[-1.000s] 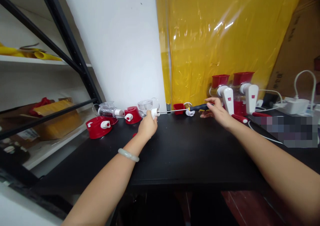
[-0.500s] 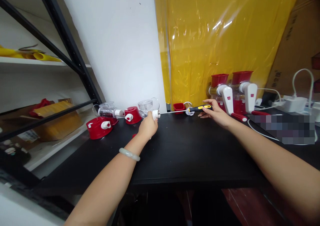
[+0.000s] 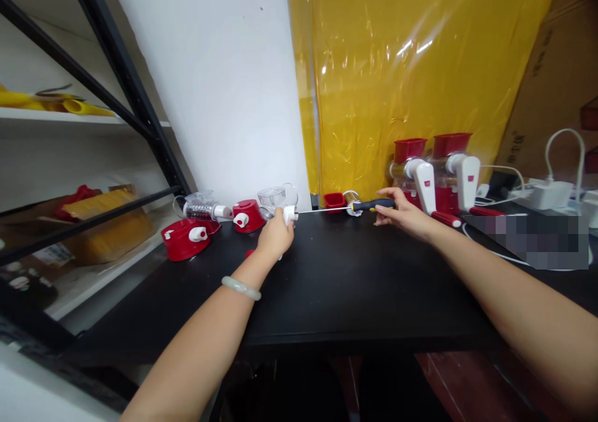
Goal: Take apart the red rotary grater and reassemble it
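Observation:
My left hand (image 3: 275, 236) is closed around a small white plastic part (image 3: 290, 213), whose open end faces right. In my right hand (image 3: 402, 213) is a screwdriver (image 3: 369, 206) with a dark handle with yellow marks, gripped between fingers and thumb. Its long thin shaft runs level to the left, with the tip at the end of the white part; whether it sits inside a screw is too small to tell. Behind the left hand is a clear plastic housing (image 3: 271, 196), next to a red base with a white knob (image 3: 247, 215).
Another red base (image 3: 185, 239) and a clear housing with a grater drum (image 3: 205, 208) stand on the black table (image 3: 346, 285) at left. A red hopper (image 3: 334, 201) and metal drum (image 3: 351, 199) lie at the back. Two assembled rotary graters (image 3: 423, 176) and white chargers (image 3: 554, 195) stand at right.
The screwdriver handle has turned about its axis, so its yellow patch no longer faces up. My right fingers have shifted slightly around it. My left hand stays almost still.

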### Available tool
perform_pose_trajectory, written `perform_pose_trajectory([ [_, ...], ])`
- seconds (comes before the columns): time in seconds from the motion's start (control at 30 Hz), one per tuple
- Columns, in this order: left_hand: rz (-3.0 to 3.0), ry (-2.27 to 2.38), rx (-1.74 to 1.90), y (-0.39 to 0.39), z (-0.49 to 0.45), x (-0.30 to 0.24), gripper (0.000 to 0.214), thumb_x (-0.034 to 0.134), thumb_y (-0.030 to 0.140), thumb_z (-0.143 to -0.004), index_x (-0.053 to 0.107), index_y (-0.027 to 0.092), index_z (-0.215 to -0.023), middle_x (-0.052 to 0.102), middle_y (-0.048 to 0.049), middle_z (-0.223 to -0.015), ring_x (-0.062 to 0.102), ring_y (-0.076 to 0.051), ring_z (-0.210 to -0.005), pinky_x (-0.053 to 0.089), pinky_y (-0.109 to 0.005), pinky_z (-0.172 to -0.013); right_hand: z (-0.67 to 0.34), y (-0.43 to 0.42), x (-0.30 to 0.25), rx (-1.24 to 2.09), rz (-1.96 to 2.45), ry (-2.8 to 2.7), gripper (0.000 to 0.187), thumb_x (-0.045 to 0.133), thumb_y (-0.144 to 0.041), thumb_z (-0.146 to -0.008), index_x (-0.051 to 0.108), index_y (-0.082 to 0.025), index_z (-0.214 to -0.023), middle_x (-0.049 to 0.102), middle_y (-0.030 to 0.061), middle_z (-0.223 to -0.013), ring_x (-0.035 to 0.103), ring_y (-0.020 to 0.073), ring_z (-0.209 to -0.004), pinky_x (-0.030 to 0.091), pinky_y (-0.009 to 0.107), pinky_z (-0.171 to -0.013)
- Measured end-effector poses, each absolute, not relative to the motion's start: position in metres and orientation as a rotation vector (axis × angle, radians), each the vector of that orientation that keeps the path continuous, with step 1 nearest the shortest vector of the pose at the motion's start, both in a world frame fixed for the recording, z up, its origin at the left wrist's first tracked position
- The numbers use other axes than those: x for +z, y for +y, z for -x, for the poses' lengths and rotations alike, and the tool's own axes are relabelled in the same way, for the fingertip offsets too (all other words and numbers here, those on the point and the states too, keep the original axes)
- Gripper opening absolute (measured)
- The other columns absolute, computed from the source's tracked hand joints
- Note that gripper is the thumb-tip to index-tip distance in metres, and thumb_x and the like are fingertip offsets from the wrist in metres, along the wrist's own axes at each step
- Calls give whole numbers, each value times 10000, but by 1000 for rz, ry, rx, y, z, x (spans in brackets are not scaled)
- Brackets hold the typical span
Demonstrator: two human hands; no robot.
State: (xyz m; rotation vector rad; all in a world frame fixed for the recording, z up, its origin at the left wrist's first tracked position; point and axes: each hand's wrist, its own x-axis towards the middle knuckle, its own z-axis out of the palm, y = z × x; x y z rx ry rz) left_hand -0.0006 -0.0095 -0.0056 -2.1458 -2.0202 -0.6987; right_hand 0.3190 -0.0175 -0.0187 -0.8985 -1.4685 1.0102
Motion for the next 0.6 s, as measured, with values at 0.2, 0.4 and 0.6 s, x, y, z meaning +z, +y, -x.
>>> perform_pose_trajectory([
  [0.2, 2193, -1982, -744, -8, 2, -6, 247, 444, 342, -896, 430, 193, -1092, 685, -146, -926, 670, -308, -876, 471, -355, -709, -322, -18, -18, 857, 1079, -1636, 449, 514, -646, -835, 433, -218, -725, 403, -101, -375, 362, 64, -301, 536, 316, -635],
  [0.4, 2176, -1940, -742, -11, 1, -6, 262, 437, 341, -903, 424, 190, -1117, 678, -143, -924, 668, -309, -872, 468, -349, -701, -321, -17, -18, 991, 905, -1387, 523, 694, -562, -726, 384, -284, -1041, 598, -92, -615, 541, 111, -432, 556, 345, -633],
  [0.6, 2174, -1951, -740, -12, 1, -4, 273, 444, 351, -900, 435, 188, -1120, 677, -147, -940, 665, -319, -896, 468, -351, -704, -324, -19, -16, 945, 932, -1569, 399, 643, -574, -780, 456, -225, -830, 532, -84, -472, 478, 83, -385, 536, 316, -675],
])
